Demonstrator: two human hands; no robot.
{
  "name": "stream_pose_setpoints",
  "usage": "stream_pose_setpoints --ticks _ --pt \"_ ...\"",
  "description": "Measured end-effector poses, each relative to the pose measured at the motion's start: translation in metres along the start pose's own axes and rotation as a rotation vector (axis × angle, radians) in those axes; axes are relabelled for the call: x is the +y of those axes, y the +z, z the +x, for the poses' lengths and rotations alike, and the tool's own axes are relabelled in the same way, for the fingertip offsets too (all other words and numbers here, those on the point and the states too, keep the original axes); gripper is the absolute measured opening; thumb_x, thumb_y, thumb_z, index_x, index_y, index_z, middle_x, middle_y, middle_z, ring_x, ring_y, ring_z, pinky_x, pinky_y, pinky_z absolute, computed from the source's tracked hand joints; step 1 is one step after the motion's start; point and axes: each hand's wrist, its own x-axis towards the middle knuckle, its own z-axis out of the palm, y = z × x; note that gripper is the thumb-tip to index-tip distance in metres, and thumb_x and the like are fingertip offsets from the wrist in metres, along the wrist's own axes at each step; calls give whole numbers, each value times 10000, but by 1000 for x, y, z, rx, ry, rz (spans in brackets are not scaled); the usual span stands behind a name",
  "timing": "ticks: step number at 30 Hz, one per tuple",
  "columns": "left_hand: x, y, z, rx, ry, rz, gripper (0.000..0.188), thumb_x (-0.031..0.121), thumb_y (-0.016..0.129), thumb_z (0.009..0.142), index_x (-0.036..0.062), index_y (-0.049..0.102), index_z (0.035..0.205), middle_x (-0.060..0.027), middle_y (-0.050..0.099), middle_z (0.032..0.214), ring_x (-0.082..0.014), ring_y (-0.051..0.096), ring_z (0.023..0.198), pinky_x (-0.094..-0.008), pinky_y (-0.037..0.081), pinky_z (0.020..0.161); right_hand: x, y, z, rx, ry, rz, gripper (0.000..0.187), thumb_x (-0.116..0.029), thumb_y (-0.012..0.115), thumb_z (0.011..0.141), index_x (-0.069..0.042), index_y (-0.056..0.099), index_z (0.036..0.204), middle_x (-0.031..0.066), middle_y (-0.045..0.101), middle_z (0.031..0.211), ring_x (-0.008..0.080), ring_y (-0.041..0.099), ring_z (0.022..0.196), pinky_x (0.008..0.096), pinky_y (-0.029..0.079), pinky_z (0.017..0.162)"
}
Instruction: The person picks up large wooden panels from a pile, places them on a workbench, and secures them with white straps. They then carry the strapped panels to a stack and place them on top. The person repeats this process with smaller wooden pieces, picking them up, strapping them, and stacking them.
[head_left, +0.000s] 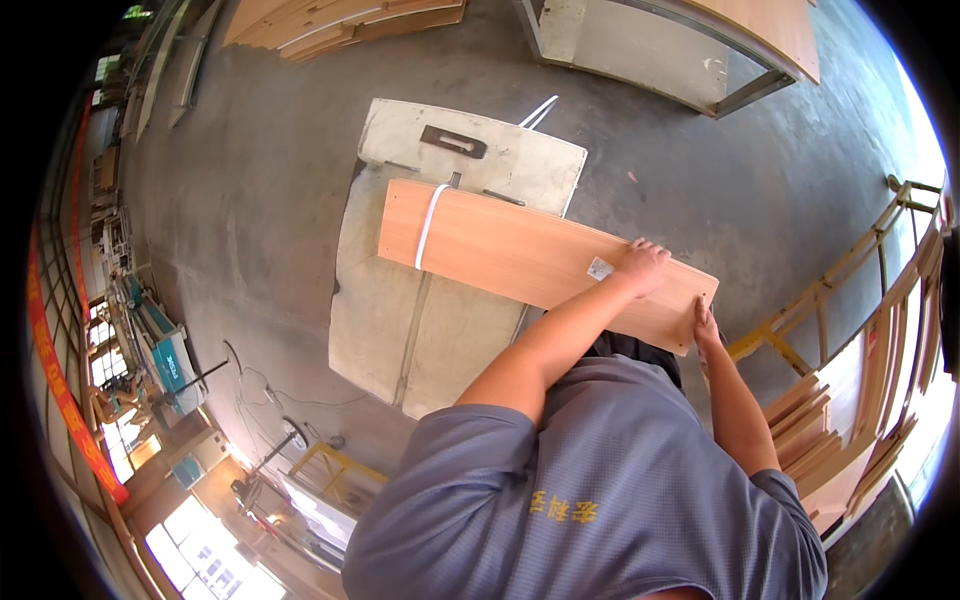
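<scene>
A long light-brown wooden board (pixel 510 245), perhaps a bundle of several, lies slantwise with its left part over a worn off-white worktable (pixel 375 330). Around its left end runs a white strap (pixel 431 225). A small white label (pixel 599 268) sits on its top face. My left hand (pixel 645 265) is closed over the far long edge, near the right end. My right hand (pixel 706 325) grips the short right end, thumb up, its other fingers hidden. That right part sticks out past the tabletop toward my body. A dark slotted plate (pixel 453 141) is set into the table's far part.
White strap ends (pixel 540 112) stick out behind the table. Stacked boards (pixel 350 25) lie at the far left, and a metal-framed table (pixel 740 95) stands far right. Close on my right are a yellow frame (pixel 785 335) and leaning boards (pixel 820 430). Cables (pixel 275 398) trail over the floor at left.
</scene>
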Motion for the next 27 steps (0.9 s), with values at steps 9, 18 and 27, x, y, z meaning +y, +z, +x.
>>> stream_pose_setpoints --ticks 9,18,27 --pt "-185 -61 -204 1348 -1137 -268 678 156 632 821 -75 304 1367 -258 356 1397 -352 324 1321 -482 243 1091 8 -5 2 -63 63 41 803 -667 420 877 -46 386 1385 161 496 1320 286 463 1223 411 337 1026" --pt "-237 -35 -249 1066 -963 -1803 579 274 644 833 40 442 1322 -72 484 1333 -212 431 1238 -404 321 1026 -30 1 -26 -126 51 179 663 -498 651 818 -179 372 1328 55 500 1284 258 508 1147 493 454 847" --pt "-314 -101 -277 1032 -1164 -241 574 151 577 819 -21 396 1336 -201 375 1416 -343 343 1319 -417 331 1063 -20 0 -14 -192 86 173 614 -475 681 805 -124 488 1270 54 585 1164 215 578 1041 419 501 777"
